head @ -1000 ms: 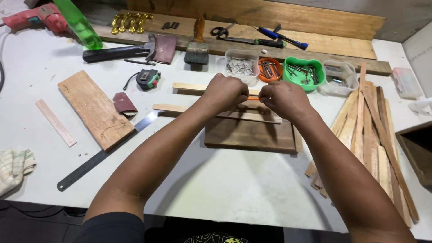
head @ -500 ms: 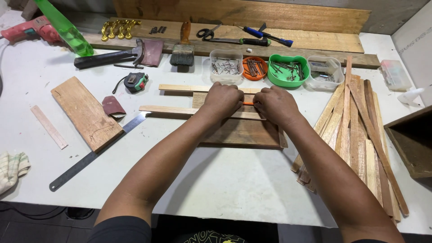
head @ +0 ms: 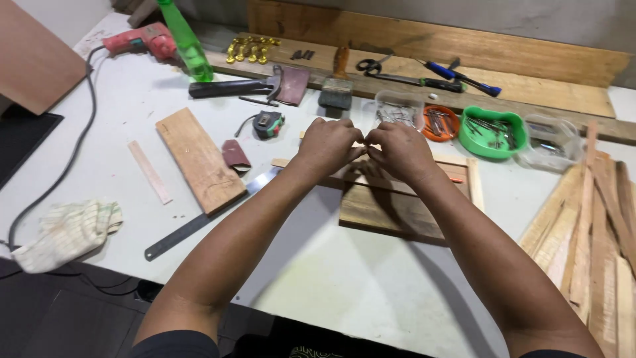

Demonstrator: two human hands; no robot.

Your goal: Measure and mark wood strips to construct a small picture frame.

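Note:
My left hand and my right hand meet knuckle to knuckle over a dark wooden board on the white table. Both have their fingers curled and pinched on a thin wooden strip that lies across the board's far edge. The fingertips touch each other and hide whatever small thing may sit between them. A second strip runs down the board's right side, and an orange pencil lies just inside it.
A hand saw, a short plank, a maroon pad and a tape measure lie left of the hands. Small tubs of nails and screws stand behind. Loose wooden strips are piled at the right, a cloth at the left edge.
My hands have drawn together from the strip's two sides to its middle. The view has shifted to the left.

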